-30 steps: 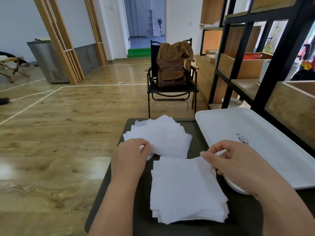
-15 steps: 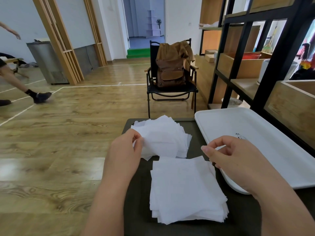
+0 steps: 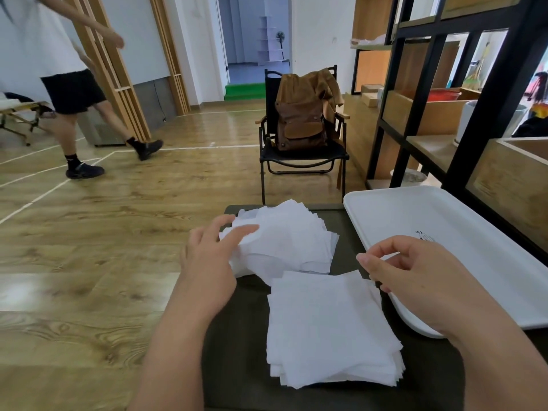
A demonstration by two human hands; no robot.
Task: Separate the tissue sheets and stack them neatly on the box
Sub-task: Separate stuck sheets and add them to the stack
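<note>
On the dark tabletop [image 3: 237, 336] lie two piles of tissue sheets. The far pile [image 3: 290, 241] is fanned, its edges reaching the tabletop's far edge. The left hand [image 3: 207, 256], fingers spread, rests on that pile's left edge. The near stack [image 3: 329, 327] sits squarer, with bare tabletop to its left. The right hand [image 3: 415, 280] hovers above its right corner, thumb and forefinger curled together; whether they pinch a sheet cannot be told. A white tray [image 3: 444, 221] lies alongside on the right.
</note>
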